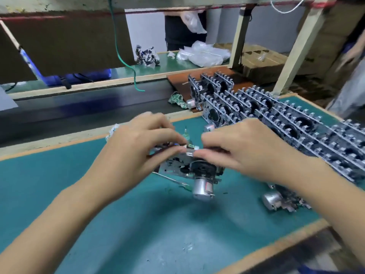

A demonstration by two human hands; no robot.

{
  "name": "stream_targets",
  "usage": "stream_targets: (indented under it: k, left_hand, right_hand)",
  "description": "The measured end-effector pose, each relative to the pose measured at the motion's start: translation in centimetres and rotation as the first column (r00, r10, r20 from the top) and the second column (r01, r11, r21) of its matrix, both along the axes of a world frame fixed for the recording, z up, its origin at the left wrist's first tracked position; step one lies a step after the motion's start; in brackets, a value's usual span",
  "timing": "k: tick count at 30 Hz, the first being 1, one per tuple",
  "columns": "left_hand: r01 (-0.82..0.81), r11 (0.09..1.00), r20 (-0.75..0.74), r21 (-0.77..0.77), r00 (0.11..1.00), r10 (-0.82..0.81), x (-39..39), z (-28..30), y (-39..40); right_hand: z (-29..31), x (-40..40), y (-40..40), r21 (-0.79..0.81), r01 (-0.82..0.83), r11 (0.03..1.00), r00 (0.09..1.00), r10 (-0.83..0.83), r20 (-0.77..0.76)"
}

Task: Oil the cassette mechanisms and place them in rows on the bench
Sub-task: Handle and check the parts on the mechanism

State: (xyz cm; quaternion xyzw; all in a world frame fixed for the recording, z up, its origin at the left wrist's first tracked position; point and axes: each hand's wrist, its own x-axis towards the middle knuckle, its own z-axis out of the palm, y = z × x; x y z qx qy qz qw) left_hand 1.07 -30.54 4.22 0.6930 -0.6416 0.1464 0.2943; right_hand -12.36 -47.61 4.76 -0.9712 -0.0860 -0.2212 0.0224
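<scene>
Both hands hold one cassette mechanism (189, 167) just above the green bench mat (118, 224). Its round silver motor (203, 189) hangs below. My left hand (138, 153) grips the mechanism's left side with curled fingers. My right hand (243, 151) pinches its top edge from the right. Behind the hands stands a small oil bottle with a thin nozzle (186, 133), mostly hidden. Rows of mechanisms (286, 123) stand packed together on the right of the bench. One more mechanism (280, 200) lies loose under my right forearm.
A thin metal tool (171, 179) lies on the mat below the held mechanism. A crumpled green rag (177, 99) sits by a brown board. Across the dark conveyor (79, 107) are another mechanism (147, 55), plastic bags (203, 53) and a standing person (183, 26). Another person's hand (353, 52) shows at the right edge.
</scene>
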Motion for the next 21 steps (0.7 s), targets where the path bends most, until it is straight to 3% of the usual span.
stream_targets:
  k: [5, 12, 17, 21]
  left_hand:
    - [0.16, 0.986, 0.001, -0.044, 0.987, -0.16, -2.5, 4.4, -9.7]
    - [0.248, 0.963, 0.095, -0.105, 0.966, -0.239, -6.6, 6.2, -24.5]
    - [0.284, 0.955, 0.168, 0.092, 0.941, -0.296, -7.4, 5.4, -32.6]
    - [0.242, 0.925, 0.183, 0.292, 0.935, -0.303, -7.1, 3.7, -37.3]
  right_hand:
    - [3.9, -5.2, -6.5, 0.167, 0.18, 0.969, 0.979, -0.193, 0.064]
    - [5.9, -10.8, -15.8, 0.014, 0.49, 0.871, 0.855, -0.484, 0.184]
    - [5.0, -11.2, -22.7, -0.089, 0.671, 0.736, 0.734, -0.642, 0.222]
    - [2.9, -10.0, -27.4, -0.104, 0.743, 0.662, 0.669, -0.725, 0.166]
